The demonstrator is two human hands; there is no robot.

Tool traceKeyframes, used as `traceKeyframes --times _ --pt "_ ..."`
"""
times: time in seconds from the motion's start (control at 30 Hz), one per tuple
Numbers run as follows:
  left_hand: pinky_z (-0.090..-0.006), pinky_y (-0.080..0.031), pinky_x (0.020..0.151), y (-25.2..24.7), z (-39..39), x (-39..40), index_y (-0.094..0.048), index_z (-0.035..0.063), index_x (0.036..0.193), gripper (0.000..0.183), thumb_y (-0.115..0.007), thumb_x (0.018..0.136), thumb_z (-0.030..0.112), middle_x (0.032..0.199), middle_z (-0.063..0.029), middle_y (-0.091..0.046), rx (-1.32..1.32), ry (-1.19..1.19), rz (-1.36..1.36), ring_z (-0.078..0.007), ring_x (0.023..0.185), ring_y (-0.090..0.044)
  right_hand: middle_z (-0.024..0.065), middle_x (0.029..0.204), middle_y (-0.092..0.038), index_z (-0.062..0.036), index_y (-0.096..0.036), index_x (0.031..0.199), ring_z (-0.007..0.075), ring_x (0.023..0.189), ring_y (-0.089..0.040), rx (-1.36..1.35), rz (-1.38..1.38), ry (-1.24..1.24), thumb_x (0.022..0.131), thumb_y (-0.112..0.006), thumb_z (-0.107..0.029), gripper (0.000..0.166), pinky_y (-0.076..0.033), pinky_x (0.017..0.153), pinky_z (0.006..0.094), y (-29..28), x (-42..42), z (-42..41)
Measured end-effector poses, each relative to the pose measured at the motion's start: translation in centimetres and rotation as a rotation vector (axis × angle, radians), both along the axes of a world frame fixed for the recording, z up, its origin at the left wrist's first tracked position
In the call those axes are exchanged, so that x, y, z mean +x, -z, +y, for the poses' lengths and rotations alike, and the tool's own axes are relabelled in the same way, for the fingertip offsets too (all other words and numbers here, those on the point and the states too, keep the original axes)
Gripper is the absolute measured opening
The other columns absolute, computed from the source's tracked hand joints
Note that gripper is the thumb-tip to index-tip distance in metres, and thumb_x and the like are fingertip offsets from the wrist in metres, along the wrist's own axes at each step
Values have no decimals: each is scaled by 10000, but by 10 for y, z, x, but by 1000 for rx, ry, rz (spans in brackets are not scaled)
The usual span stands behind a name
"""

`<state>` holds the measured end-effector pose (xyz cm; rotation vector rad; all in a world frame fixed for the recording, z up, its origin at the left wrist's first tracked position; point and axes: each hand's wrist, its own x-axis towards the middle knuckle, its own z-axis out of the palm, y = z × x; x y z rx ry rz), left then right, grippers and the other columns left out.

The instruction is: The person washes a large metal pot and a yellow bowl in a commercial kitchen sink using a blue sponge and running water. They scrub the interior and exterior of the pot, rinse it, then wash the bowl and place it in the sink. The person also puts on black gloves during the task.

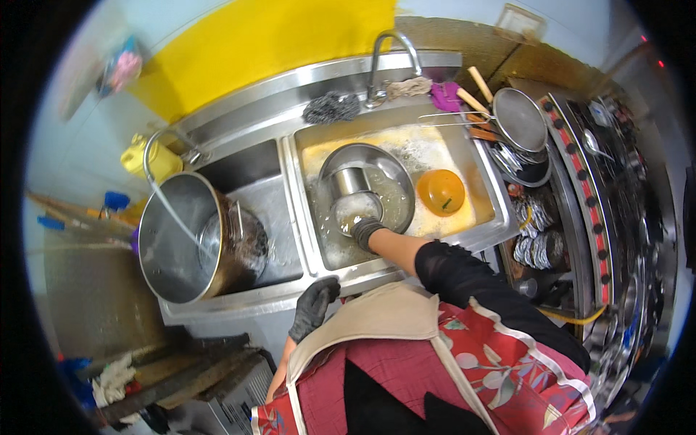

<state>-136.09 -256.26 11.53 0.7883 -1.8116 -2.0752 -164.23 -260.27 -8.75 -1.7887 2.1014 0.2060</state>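
Observation:
My right hand [368, 231], in a dark glove, reaches down into the right sink basin [337, 263]. It touches the rim of a metal pot [350, 182] lying tilted in soapy water. Its fingertips are hidden by foam and glare, so their grip is unclear. Around the pot is a wide stainless steel bowl [402, 179], partly sunk in the water. An orange bowl [441, 192] floats to its right. My left hand [315, 307], also gloved, is curled with nothing visible in it, by the sink's front edge.
A tall stockpot [179, 239] tilts in the left basin [266, 201], a hose [176, 215] running into it. Behind the right basin are a faucet [375, 70] and a dark scrubber [331, 107]. A strainer [520, 119] rests at the right, beside a stove [584, 190].

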Motion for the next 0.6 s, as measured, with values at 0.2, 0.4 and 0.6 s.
traceKeyframes --times 0.2,0.4,0.6 --pt "-295 -479 808 8 -1 30 -524 26 1200 381 -457 953 307 1040 -87 -618 90 -78 -80 -165 934 -593 169 1241 -527 -104 -505 1254 268 1166 -499 -207 -194 458 833 -479 -398 515 -391 964 400 -26 -1 -30" --pt "-296 -473 814 24 -2 44 -516 2 1204 425 -489 937 331 1024 -100 -618 241 -112 -4 -177 915 -592 185 1321 -450 -145 -458 1305 315 1218 -432 177 -518 267 767 -587 -385 603 -355 993 416 -160 -16 -16" --pt "-302 -469 825 24 -9 28 -506 -16 1211 449 -509 928 332 984 -82 -615 276 -25 44 -164 900 -584 139 1095 -564 -122 -623 968 317 1052 -527 -91 -696 -26 645 -716 -275 369 -414 891 419 -122 -46 -2"
